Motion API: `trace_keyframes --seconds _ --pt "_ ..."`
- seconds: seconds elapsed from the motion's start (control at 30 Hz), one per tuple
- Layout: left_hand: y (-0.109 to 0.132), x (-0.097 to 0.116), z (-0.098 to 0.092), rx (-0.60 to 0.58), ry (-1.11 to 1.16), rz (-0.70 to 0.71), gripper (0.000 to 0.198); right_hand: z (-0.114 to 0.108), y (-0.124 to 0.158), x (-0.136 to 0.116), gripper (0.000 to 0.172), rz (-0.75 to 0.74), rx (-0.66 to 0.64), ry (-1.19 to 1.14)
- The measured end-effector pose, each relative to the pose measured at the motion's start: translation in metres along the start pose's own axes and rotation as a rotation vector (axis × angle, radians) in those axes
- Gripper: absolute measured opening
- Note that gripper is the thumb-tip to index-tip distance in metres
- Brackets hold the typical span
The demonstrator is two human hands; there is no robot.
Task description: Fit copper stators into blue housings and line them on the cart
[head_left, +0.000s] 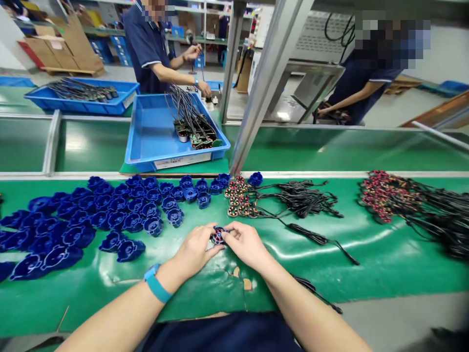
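Low over the green mat, my left hand has its thumb and fingers closed round the side of a small blue motor housing. A wound coil core with red and dark parts shows inside it. My right hand presses its fingertips onto the core from the right; whether they pinch a wire is hidden. A black cable comes out from under my right forearm. Many empty blue housings lie to the left. Beyond my right hand are several coil cores with black cables.
A larger heap of wired coil cores lies at the far right. Two blue trays of cabled parts stand behind the bench rail. A metal post rises behind the rail. Two co-workers stand across the line.
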State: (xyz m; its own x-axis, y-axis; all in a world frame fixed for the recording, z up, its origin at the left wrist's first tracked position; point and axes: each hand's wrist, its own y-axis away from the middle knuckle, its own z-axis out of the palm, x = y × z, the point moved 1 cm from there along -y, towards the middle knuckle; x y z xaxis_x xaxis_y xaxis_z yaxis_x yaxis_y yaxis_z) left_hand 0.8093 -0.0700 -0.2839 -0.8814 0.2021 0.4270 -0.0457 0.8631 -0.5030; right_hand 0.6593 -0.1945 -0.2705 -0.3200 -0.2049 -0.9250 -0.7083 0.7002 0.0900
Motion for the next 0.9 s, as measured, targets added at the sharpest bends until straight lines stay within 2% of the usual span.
trace_keyframes --seconds 0.17,0.3,0.47,0.63,0.83,0.9 --pt "-0.005 0.001 -0.002 0.0 -0.086 0.066 0.036 0.006 0.003 -0.007 0.01 -0.13 0.175 0.246" --pt "-0.005 0.003 -0.002 -0.003 -0.159 0.136 0.037 0.012 0.002 -0.007 0.003 -0.119 0.208 0.339" --pt "-0.007 0.007 -0.001 -0.032 -0.21 0.16 0.035 0.013 -0.005 -0.006 0.012 -0.106 0.17 0.347" --pt "-0.008 0.014 -0.003 -0.04 -0.191 0.142 0.022 0.011 -0.003 -0.01 0.016 -0.114 0.111 0.324" --pt "0.031 0.03 -0.011 -0.007 -0.174 0.127 0.025 0.009 0.032 -0.012 0.007 -0.251 -0.088 0.288" --pt "0.042 0.035 -0.015 0.007 -0.209 0.106 0.027 0.0 0.032 -0.016 0.009 -0.351 -0.05 0.33"
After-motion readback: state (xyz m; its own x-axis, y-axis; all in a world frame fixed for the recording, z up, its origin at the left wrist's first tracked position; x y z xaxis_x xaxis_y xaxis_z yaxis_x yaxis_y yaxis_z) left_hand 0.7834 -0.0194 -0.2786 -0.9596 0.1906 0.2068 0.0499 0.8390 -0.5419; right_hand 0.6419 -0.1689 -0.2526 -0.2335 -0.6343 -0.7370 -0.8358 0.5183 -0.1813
